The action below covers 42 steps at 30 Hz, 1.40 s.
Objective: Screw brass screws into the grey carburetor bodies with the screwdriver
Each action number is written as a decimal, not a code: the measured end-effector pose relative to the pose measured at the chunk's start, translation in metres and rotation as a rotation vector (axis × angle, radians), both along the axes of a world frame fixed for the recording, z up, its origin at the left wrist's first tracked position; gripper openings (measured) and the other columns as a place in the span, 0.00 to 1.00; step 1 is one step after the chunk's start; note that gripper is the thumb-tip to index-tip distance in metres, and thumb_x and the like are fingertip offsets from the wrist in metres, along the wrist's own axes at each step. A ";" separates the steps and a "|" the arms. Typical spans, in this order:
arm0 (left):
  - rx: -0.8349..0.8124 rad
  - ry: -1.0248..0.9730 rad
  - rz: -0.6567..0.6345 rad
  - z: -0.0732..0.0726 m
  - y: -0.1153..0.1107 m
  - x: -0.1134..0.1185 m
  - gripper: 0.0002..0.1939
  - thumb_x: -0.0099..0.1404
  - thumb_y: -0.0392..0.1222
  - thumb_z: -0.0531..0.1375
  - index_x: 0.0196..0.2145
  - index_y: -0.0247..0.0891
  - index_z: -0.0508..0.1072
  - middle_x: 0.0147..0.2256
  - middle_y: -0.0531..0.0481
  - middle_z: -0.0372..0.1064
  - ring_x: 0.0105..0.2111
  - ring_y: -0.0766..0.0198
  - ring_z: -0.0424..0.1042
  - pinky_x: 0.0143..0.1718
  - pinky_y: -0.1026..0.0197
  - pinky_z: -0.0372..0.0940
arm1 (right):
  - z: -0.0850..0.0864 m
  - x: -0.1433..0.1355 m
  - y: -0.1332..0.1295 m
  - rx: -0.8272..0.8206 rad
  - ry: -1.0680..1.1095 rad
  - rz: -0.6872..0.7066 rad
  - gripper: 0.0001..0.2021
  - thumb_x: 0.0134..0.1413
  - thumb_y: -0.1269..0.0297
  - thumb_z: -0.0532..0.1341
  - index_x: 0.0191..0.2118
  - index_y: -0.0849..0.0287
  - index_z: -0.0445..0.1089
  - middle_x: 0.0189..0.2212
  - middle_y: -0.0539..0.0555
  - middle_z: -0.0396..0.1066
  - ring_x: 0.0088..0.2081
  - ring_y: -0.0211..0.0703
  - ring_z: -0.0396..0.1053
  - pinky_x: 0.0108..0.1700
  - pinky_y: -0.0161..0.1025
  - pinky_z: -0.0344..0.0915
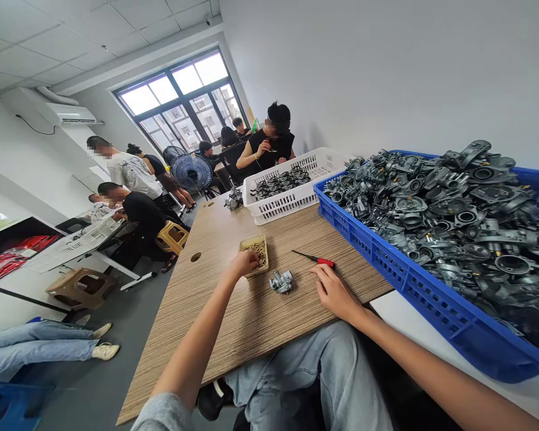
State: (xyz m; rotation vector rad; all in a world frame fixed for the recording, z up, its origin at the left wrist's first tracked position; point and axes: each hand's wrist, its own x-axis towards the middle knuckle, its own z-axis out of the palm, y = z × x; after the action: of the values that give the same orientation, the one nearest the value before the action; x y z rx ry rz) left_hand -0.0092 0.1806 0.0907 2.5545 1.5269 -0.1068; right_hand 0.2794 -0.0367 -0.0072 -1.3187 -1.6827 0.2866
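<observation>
My left hand (244,264) dips into a small cream tray (264,270) of little brass-coloured parts (261,252). Its fingers are bent together at the near left side of the tray, and what they hold is hidden. Beside the tray a grey metal carburetor body (281,281) lies alone on the wooden table (233,335). To its right, my right hand (335,291) rests on the tabletop, fingers loosely stretched and apart. The fingertips are close to the red handle of a screwdriver (324,262), whose dark shaft points away to the left.
At the right, a blue crate (386,263) is heaped with carburetor bodies. Behind it a white basket (278,209) holds more metal parts. Another carburetor (234,199) stands near that basket. A person in black (269,143) sits across the table; several others and a fan (192,172) are farther left.
</observation>
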 end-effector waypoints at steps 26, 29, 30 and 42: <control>-0.003 -0.230 0.022 0.011 0.004 -0.041 0.10 0.65 0.40 0.63 0.41 0.41 0.84 0.41 0.50 0.83 0.39 0.61 0.78 0.44 0.63 0.70 | -0.008 0.000 0.001 -0.035 0.034 -0.013 0.27 0.68 0.73 0.51 0.70 0.53 0.59 0.59 0.61 0.67 0.58 0.52 0.72 0.63 0.57 0.72; -0.014 -0.206 0.006 0.010 0.004 -0.042 0.09 0.63 0.37 0.64 0.39 0.42 0.84 0.39 0.51 0.83 0.39 0.61 0.78 0.43 0.63 0.70 | -0.007 0.000 0.001 -0.035 0.035 -0.018 0.28 0.68 0.74 0.51 0.70 0.53 0.59 0.59 0.61 0.67 0.59 0.53 0.71 0.63 0.57 0.72; -0.018 -0.195 0.002 0.009 0.004 -0.042 0.09 0.62 0.36 0.64 0.38 0.42 0.84 0.38 0.51 0.83 0.38 0.61 0.78 0.42 0.64 0.69 | -0.007 0.000 0.001 -0.037 0.033 -0.019 0.28 0.67 0.74 0.52 0.70 0.53 0.59 0.59 0.61 0.67 0.59 0.53 0.71 0.63 0.57 0.72; -0.007 -0.197 -0.029 0.002 0.005 -0.042 0.11 0.65 0.37 0.61 0.41 0.39 0.84 0.39 0.48 0.82 0.37 0.60 0.78 0.41 0.63 0.69 | -0.006 0.001 0.000 -0.042 0.032 -0.007 0.25 0.68 0.73 0.51 0.67 0.53 0.61 0.57 0.60 0.67 0.55 0.51 0.73 0.60 0.56 0.74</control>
State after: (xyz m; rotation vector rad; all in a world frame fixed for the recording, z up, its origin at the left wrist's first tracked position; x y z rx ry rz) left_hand -0.0509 0.1853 0.0924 2.4974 1.4141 0.1315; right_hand 0.2805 -0.0369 -0.0132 -1.3438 -1.6536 0.3388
